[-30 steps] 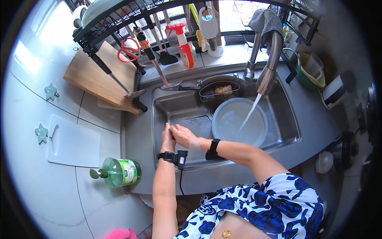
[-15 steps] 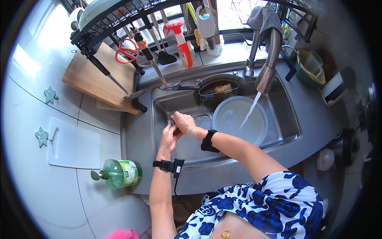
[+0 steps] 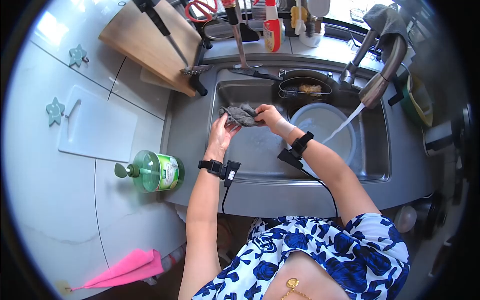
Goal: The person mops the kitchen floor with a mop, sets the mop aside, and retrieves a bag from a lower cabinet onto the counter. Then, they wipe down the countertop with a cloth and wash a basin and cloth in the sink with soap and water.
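A crumpled grey cloth (image 3: pixel 241 116) is stretched between my hands above the left part of the steel sink (image 3: pixel 260 172). My left hand (image 3: pixel 223 132) grips its left end from below, thumb on top. At the other end, my right hand (image 3: pixel 269 117) pinches the cloth with bent fingers. Right of my hands, a round pale basin (image 3: pixel 315 125) sits in the sink holding water. A stream runs into it from the faucet (image 3: pixel 375 90), over which a second grey cloth (image 3: pixel 385 22) is draped.
A wire basket (image 3: pixel 306 88) hangs at the sink's back wall, with a knife (image 3: pixel 257 74) beside it. Left are a green pump bottle (image 3: pixel 156 171), a white cutting board (image 3: pixel 97 125) and a wooden board (image 3: pixel 155 45). A red-topped spray bottle (image 3: pixel 272 30) stands behind.
My hands were clasped together and have moved apart, with the grey cloth now spread between them. The camera view has shifted, and water still runs.
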The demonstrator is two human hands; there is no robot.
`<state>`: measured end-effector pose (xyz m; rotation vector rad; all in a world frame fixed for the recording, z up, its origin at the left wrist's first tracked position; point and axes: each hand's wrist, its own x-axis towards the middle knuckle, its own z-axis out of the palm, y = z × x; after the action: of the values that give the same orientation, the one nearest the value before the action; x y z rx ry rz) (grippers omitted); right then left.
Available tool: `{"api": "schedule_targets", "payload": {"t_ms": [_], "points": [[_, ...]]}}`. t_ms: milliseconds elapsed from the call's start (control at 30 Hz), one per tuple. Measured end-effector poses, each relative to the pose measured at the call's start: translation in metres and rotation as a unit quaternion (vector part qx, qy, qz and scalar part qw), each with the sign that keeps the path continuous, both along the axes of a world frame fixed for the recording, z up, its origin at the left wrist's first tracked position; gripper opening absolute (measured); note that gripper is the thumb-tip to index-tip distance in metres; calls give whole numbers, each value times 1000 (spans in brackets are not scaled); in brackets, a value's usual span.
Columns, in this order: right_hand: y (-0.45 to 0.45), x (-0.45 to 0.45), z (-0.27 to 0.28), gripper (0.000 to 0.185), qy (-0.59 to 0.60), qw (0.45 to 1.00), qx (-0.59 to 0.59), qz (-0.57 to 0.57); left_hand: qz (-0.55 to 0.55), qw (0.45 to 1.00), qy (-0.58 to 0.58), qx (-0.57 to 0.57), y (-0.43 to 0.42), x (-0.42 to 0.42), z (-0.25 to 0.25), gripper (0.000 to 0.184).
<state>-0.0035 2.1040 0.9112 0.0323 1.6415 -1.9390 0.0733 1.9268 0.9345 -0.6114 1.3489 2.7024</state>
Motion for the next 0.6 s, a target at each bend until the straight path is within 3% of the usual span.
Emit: {"api": "schedule_targets", "payload": {"t_ms": [133,267,367,467,600], "points": [[1,7,9,34,43,993,100,53,1,998,26,63,-1,-5,-1,33],[-12,14,27,43,57,995,-62,-52,-25,991,56,121,10,-4,25,36],[-12,9,23,40,91,995,-4,49,-44,993,64,88,15,-5,40,33],[-7,11,26,28,87,993,25,71,-51,991,69,-99,10,-6,21,26],[3,9,27,20,27,999,7,32,-35,996,62,-50,-2,1,20,23]]}}
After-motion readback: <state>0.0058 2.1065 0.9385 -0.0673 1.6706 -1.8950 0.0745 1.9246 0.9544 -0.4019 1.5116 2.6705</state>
